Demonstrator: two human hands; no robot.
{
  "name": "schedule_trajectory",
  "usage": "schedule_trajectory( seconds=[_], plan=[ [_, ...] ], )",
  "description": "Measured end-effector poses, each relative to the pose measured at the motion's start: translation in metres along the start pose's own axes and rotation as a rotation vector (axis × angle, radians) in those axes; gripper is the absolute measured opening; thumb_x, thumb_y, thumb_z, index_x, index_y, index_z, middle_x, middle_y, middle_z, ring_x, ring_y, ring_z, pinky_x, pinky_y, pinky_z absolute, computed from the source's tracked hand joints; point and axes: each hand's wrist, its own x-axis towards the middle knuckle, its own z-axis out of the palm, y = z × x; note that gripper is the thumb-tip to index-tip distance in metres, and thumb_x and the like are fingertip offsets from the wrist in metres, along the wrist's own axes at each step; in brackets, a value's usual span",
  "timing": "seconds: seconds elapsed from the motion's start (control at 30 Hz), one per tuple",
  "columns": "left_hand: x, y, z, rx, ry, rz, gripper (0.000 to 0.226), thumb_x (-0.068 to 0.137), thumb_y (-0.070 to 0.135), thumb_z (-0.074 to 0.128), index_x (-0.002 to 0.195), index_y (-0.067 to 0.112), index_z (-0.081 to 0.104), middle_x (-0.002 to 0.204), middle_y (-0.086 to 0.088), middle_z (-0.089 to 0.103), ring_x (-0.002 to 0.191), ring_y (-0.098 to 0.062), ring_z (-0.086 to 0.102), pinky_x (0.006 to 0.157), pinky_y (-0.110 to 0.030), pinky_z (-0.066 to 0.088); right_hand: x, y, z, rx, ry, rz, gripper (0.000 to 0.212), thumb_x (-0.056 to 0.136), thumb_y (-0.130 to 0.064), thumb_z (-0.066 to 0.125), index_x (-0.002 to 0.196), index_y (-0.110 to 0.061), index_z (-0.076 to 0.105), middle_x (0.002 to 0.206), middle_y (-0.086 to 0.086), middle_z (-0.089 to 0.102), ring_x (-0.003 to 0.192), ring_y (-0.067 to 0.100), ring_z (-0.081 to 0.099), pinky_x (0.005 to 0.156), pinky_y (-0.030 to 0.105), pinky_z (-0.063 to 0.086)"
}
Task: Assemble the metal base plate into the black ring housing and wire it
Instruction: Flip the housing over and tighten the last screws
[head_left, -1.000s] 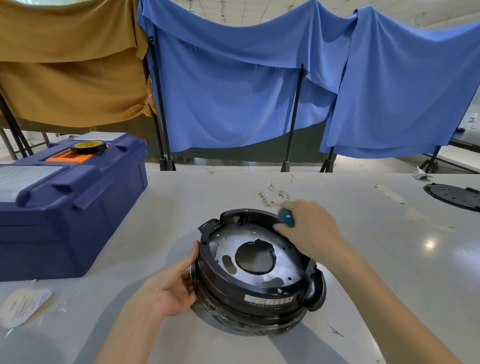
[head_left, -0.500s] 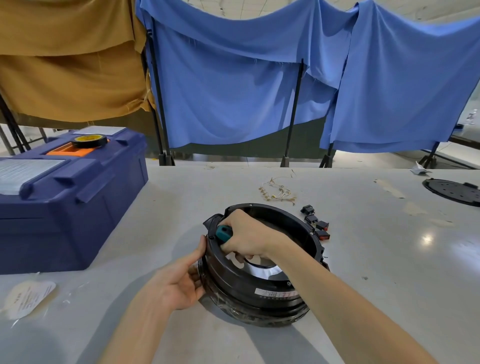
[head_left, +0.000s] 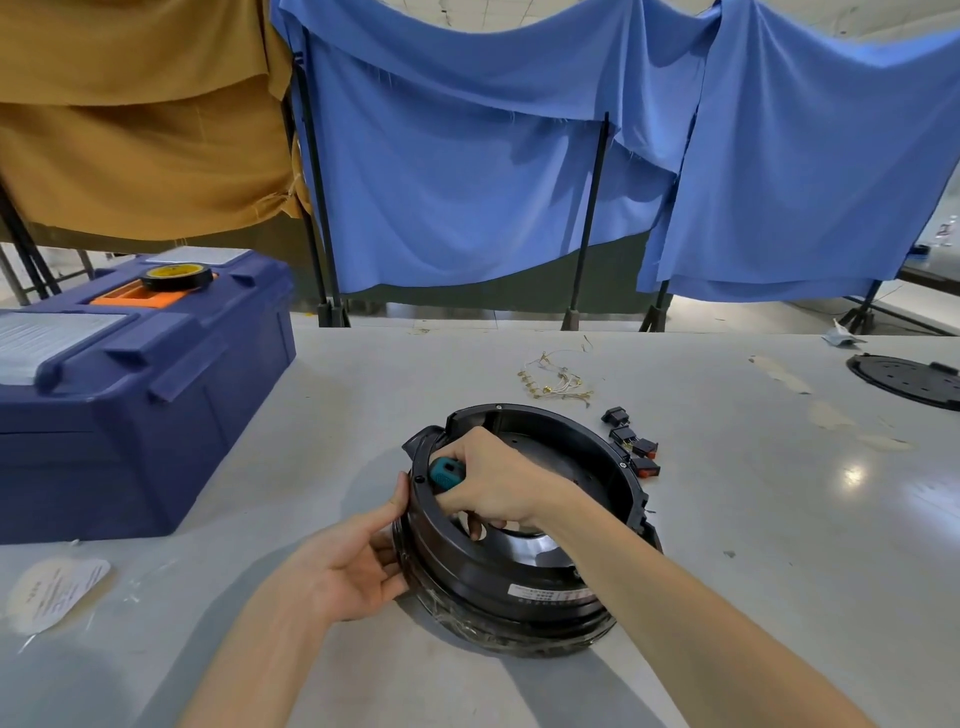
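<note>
Looks like the screw-down stage. Got the black ring housing (head_left: 467, 566) sitting on the grey table (head_left: 779, 545), dead centre, with the metal plate (head_left: 524, 545) already dropped inside and showing as a shiny strip just past the right forearm.

Got the right hand (head_left: 493, 483) curled tight round a teal-handled screwdriver (head_left: 444, 474), fingers fully wrapped, working end pointed down by the left inner wall. Can't see the tip or any screw, so only guessing at the exact hole. Got the left hand (head_left: 353, 566) against the outside wall on the left, fingers fairly straight, thumb lying up along the rim, gripping nothing, just bracing.

Tips for doing this bit well:
- Brace hard with that left hand to stop the ring tipping or sliding under the push.
- Hold the driver square to the plate, not leaning on the wall.
- Start each screw loose, then snug up in a cross pattern to avoid pulling the plate crooked.
- Leave the wiring till after. Little bundle of wires (head_left: 558, 384) with gold terminals and a row of small black switches (head_left: 644, 447) lying just beyond the housing, untouched.

As for writing: white sticker (head_left: 545, 592) on the near wall of the housing, print too small to read. Same story with the round paper label (head_left: 52, 592) lying at the left edge of the table. No readable brand on the blue toolbox (head_left: 130, 426) or the tape roll (head_left: 176, 275) on top of it.
</note>
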Motion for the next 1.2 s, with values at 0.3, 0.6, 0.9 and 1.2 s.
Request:
schedule_trajectory(
  seconds=[0.3, 0.6, 0.9, 1.2],
  plan=[
    [-0.014, 0.0, -0.006, 0.345, -0.035, -0.016, 0.075, 0.069, 0.058, 0.068, 0.11, -0.005, 0.065, 0.098, -0.021, 0.074, 0.085, -0.037, 0.073, 0.061, -0.042, 0.061, -0.001, 0.003, 0.006, -0.05, -0.034, 0.035, 0.029, 0.082, 0.004, 0.067, 0.065, -0.018, 0.061, 0.046, -0.01, 0.058, 0.034, 0.011, 0.052, 0.032, 0.016, 0.036],
    [-0.024, 0.02, 0.002, 1.089, -0.012, -0.102, 0.104, 0.083, 0.08, 0.012, 0.123, -0.011, 0.043, 0.077, -0.024, 0.073, 0.062, -0.031, 0.072, 0.056, -0.026, 0.056, -0.007, 0.005, 0.0, -0.079, -0.043, 0.064, 0.02, 0.082, 0.005, 0.065, 0.072, -0.012, 0.062, 0.059, 0.003, 0.061, 0.037, 0.015, 0.053, 0.033, 0.017, 0.036],
    [-0.021, 0.021, 0.006, 1.173, 0.068, 0.043, 0.094, 0.083, 0.077, 0.006, 0.084, -0.003, 0.056, 0.062, -0.018, 0.069, 0.041, -0.022, 0.061, 0.044, -0.024, 0.05, -0.009, 0.008, 0.001, -0.115, -0.065, 0.079, 0.021, 0.081, 0.008, 0.062, 0.069, -0.009, 0.06, 0.05, -0.002, 0.056, 0.034, 0.009, 0.052, 0.033, 0.016, 0.036],
    [0.004, 0.014, 0.041, 1.064, 0.393, 0.886, 0.043, 0.095, 0.056, 0.043, 0.125, 0.031, 0.061, 0.123, 0.007, 0.058, 0.114, -0.012, 0.054, 0.098, -0.032, 0.041, -0.019, -0.006, -0.047, -0.237, 0.267, -0.017, 0.019, 0.079, -0.016, 0.08, 0.081, 0.0, 0.069, 0.051, -0.002, 0.059, 0.033, 0.001, 0.041, 0.034, 0.014, 0.03]
  ],
)
